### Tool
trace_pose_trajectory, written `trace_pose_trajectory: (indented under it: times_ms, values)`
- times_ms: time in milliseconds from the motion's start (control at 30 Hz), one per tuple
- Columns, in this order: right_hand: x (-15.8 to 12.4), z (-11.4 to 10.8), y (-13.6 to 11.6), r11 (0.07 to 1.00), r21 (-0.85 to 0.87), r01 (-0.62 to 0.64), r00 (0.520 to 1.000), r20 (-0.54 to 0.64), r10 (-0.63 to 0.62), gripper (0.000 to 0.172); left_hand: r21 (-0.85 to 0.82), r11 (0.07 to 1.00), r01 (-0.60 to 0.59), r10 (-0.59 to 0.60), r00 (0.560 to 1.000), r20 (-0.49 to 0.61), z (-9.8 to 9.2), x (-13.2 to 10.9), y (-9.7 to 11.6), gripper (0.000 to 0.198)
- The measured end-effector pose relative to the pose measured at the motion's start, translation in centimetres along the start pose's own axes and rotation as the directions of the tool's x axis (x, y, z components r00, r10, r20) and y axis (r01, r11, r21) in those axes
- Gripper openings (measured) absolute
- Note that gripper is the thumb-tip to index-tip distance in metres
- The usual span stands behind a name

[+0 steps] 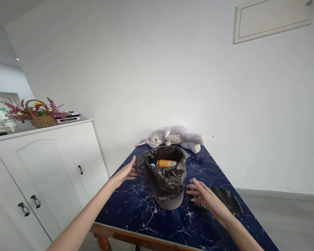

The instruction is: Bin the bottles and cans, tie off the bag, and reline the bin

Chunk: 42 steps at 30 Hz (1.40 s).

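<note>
A grey bin (169, 203) stands upright on the table, lined with a black plastic bag (170, 181) folded over its rim. Inside the bag lies an orange can (166, 163), with a small turquoise item (153, 165) beside it, partly hidden. To the left of the bag is my left hand (127, 170), fingers apart and close to the bag's edge; whether they touch it is unclear. My right hand (200, 191) hovers on the other side, fingers spread and holding nothing. Beneath and beyond it, a flat black plastic bag (226, 199) rests on the tabletop.
The table (138, 212) has a dark blue marbled top with a wooden edge. At its far end a grey plush rabbit (176, 135) lies against the wall. A white cabinet (49, 167) on the left carries a flower basket (43, 121) and clear bottles (5, 120).
</note>
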State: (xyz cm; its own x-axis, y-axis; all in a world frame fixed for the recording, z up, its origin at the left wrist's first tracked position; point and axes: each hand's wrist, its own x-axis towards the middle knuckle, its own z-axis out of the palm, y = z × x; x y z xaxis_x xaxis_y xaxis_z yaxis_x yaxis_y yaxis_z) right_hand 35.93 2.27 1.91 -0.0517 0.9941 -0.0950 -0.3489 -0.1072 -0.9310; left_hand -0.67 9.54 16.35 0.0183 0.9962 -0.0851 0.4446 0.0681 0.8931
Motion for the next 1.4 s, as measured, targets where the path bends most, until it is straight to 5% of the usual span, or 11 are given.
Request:
trace_pose_trajectory:
  times_ms: [100,200,367,767,867,1033,1400]
  values:
    - [1.9,0.4,-3.7,0.971,0.172,-0.163,0.986,0.068,0.153,0.071,-0.182,0.982,0.051,-0.014,0.98,0.199,0.4,0.2,-0.2,0.102]
    - [3.8,0.9,-7.2,0.964,0.207,-0.17,0.982,0.115,0.148,0.051,-0.398,0.917,0.014,0.095,0.963,0.252,1.2,0.0,1.3,0.074]
    - [5.8,2.1,-12.2,0.987,0.12,-0.107,0.987,0.133,0.091,0.017,-0.475,0.877,-0.074,0.17,0.972,0.162,2.4,-0.5,4.8,0.039]
    - [6.9,4.8,-23.2,0.986,0.051,0.158,0.987,0.03,-0.159,0.013,-0.635,0.731,-0.25,0.212,0.968,-0.136,2.8,2.9,10.5,0.013]
    - [7.3,5.5,-24.8,0.975,0.1,0.197,0.98,0.006,-0.198,0.017,-0.647,0.716,-0.262,0.186,0.965,-0.185,2.2,3.9,11.6,0.01]
    - [8.5,6.2,-26.5,0.961,0.169,0.22,0.975,-0.047,-0.215,0.003,-0.679,0.692,-0.246,0.157,0.969,-0.191,1.7,5.3,12.8,0.036]
    - [12.8,6.2,-26.8,0.934,0.267,0.237,0.963,-0.194,-0.188,0.032,-0.793,0.56,-0.239,0.145,0.971,-0.191,4.1,7.4,15.1,0.039]
